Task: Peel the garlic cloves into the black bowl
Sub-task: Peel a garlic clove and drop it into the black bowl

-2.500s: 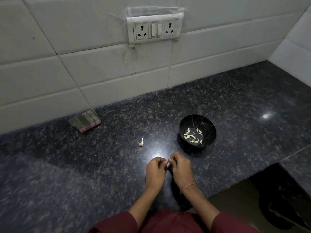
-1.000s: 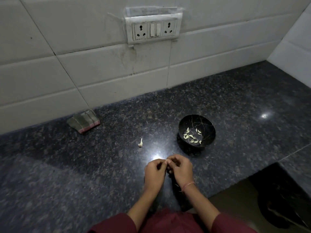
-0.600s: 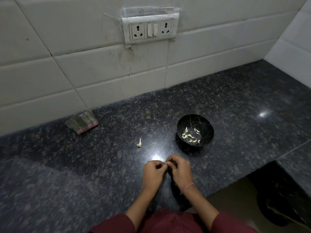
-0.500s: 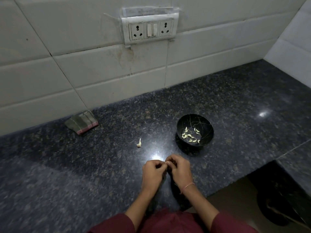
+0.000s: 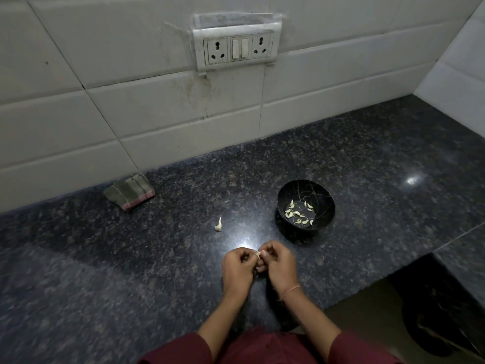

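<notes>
My left hand (image 5: 237,270) and my right hand (image 5: 278,265) meet fingertip to fingertip over the dark granite counter (image 5: 131,271), and together they pinch a small pale garlic clove (image 5: 258,254), most of it hidden by the fingers. The black bowl (image 5: 305,189) stands up and to the right of my hands and holds several peeled cloves (image 5: 299,213). A small garlic piece with a stem (image 5: 218,225) lies alone on the counter to the left of the bowl.
A folded striped cloth (image 5: 129,191) lies by the white tiled wall at the back left. A socket and switch plate (image 5: 237,48) is on the wall. The counter's front edge steps back at the right, with a dark floor area (image 5: 430,319) below.
Both hands have stayed together on the clove with small finger shifts. The view has drifted slightly. Bowl, loose garlic piece and cloth have not moved.
</notes>
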